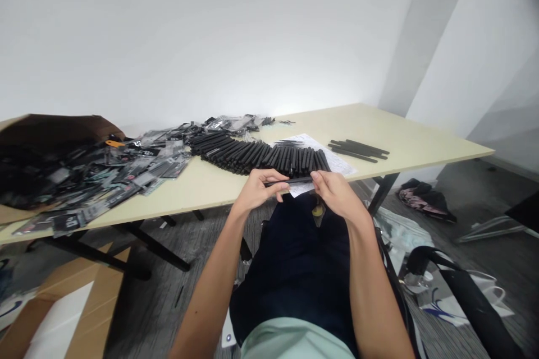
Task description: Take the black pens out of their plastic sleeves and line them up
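Note:
My left hand [256, 190] and my right hand [337, 196] hold a slim black rod [290, 181] level between them, just off the near table edge, each pinching one end. Directly beyond my hands, a curved row of many black rods [252, 157] lies side by side on the pale table [404, 134]. Its right end overlaps a white printed sheet [332, 160], which reaches almost to my right hand. A smaller group of black rods [357, 150] lies further right. Flat black-and-silver packets [126, 174] are heaped to the left.
A brown cardboard box [54, 134] full of dark packets sits at the table's left end. Dark table legs [381, 193] stand below. Flattened cardboard [80, 305] lies on the floor at lower left, with a dark cloth bundle [425, 199] and a white bag [463, 303] at right.

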Available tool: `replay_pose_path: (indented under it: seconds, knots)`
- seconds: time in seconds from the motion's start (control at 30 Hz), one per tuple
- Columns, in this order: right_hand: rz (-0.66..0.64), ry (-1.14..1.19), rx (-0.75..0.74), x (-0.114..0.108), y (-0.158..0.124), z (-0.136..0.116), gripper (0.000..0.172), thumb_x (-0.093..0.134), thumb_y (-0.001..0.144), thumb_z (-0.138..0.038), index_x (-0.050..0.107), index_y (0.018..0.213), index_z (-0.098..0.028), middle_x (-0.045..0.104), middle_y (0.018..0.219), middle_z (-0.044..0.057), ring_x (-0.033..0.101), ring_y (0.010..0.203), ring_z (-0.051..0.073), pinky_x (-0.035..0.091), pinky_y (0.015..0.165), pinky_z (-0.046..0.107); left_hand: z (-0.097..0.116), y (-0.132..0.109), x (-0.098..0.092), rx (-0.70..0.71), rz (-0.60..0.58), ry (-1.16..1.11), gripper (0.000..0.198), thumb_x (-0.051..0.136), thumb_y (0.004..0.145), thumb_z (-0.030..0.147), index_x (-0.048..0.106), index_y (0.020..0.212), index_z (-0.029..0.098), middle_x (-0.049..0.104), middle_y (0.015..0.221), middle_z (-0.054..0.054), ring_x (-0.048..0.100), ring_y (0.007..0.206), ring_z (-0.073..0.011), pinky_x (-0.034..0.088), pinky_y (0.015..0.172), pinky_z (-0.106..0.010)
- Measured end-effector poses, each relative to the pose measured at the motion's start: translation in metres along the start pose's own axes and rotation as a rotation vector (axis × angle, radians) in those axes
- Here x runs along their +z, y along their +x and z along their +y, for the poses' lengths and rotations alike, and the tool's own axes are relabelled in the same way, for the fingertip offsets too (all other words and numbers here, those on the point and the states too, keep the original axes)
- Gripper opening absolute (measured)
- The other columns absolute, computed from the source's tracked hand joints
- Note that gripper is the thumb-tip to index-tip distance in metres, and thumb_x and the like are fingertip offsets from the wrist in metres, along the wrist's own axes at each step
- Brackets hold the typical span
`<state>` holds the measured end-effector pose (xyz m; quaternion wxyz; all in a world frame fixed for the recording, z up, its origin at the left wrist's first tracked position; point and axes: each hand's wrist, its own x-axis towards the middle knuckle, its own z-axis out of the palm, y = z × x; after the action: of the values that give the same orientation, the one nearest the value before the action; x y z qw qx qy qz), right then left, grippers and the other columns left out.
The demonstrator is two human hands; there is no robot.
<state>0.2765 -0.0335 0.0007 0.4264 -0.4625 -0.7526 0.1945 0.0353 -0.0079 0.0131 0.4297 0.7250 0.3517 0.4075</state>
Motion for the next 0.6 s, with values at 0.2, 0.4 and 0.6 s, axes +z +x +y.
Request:
replay_pose_path:
  seconds: [0.2,0.4,0.6]
  knots:
    - [-0.064,-0.02,-0.013,0.002,-0.001,-0.005,0.049,0.034,0.109,-0.048,0.043,0.068,-0.024,0.056,0.062,0.002,0.051,0.058,0.017,0.036,0.062,0.031,-0.001,-0.001,-0.006,-0.029,-0.032,-0.031,0.036,0.085,0.082,0.041,0.078,0.1,0.011,0.081,0.082,-0.011,0.072,0.053,-0.0181,0.058,0.065,-0.029]
    - [0.011,0.036,0.01,0.0,-0.002,-0.004,0.051,0.038,0.108,-0.052,0.044,0.066,-0.023,0.054,0.061,0.001,0.049,0.058,0.016,0.035,0.06,0.03,0.005,-0.002,-0.003,-0.015,-0.063,-0.053,0.037,0.082,0.084,0.042,0.075,0.101,0.01,0.081,0.088,-0.013,0.069,0.049,-0.0157,0.056,0.057,-0.028]
    - [0.115,0.256,0.054,-0.007,-0.005,0.0,0.055,0.044,0.104,-0.062,0.055,0.069,-0.021,0.051,0.055,-0.001,0.046,0.052,0.013,0.035,0.053,0.028,0.028,-0.015,-0.01,0.141,0.082,0.142,0.027,0.076,0.091,0.037,0.076,0.106,0.014,0.08,0.087,-0.009,0.078,0.077,-0.0209,0.061,0.076,-0.03]
